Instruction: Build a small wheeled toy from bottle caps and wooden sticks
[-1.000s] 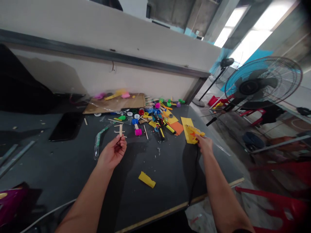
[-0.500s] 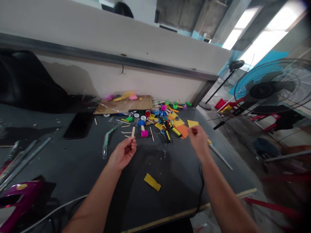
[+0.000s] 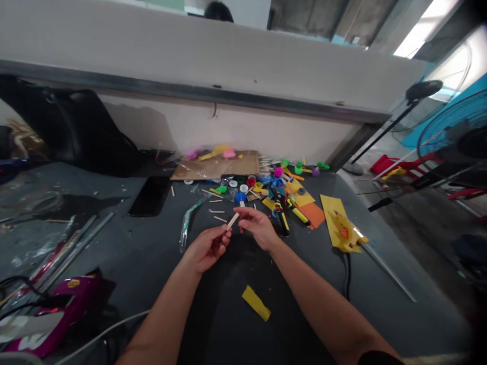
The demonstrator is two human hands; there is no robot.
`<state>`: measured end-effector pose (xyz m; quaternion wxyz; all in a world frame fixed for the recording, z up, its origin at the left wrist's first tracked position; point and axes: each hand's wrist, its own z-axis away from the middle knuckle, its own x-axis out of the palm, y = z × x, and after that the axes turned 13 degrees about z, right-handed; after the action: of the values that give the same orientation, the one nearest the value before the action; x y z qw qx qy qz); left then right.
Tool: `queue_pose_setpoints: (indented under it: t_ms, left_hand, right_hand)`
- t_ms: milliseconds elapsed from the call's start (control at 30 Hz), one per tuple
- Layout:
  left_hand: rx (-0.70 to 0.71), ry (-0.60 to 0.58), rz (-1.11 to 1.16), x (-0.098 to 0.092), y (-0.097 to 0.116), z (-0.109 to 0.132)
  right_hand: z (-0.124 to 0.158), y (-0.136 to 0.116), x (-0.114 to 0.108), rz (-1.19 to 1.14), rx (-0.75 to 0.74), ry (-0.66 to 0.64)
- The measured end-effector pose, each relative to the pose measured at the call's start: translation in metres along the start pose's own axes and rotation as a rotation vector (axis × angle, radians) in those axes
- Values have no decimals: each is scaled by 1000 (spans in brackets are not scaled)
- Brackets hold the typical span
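My left hand (image 3: 211, 246) pinches a short, flat wooden stick (image 3: 233, 221) that slants up to the right. At its upper end, the fingers of my right hand (image 3: 258, 227) close on the same stick. Both hands are raised over the dark table. Below them lies a torn yellow strip (image 3: 256, 303). Several loose wooden sticks (image 3: 219, 219) are spread just beyond my left hand. Black-and-yellow pliers (image 3: 282, 218) rest past my right hand, and an orange sheet (image 3: 312, 215) is beside them.
A yellow glue gun (image 3: 348, 235) lies at right on a yellow sheet (image 3: 330, 208), its black cord running forward. Bottle caps (image 3: 251, 181) and cardboard (image 3: 213, 167) fill the back. At left are a phone (image 3: 150, 196), clear rods (image 3: 85, 246) and a purple device (image 3: 64, 314).
My right hand has come from the right side to the stick in my left hand. The stick now tilts more. The camera view has shifted left.
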<state>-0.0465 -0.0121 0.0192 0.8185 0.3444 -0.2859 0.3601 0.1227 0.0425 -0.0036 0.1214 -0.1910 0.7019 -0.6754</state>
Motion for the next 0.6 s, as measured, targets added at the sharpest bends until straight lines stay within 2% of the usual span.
queue_pose_setpoints:
  t_ms: [200,333,467,600]
  left_hand:
    - [2,84,-133,2,0,-1]
    - [79,108,-204,4,-1,-1]
    - [283,124,-260,5,-4,-4]
    - [601,121,-454,3,-9,-6]
  right_hand:
    - [-3,7,-5,94,28,94]
    - [-2,6,-5,166,64,156]
    - [-1,5,-2,252,105,221]
    - [-2,5,-2,280,112,284]
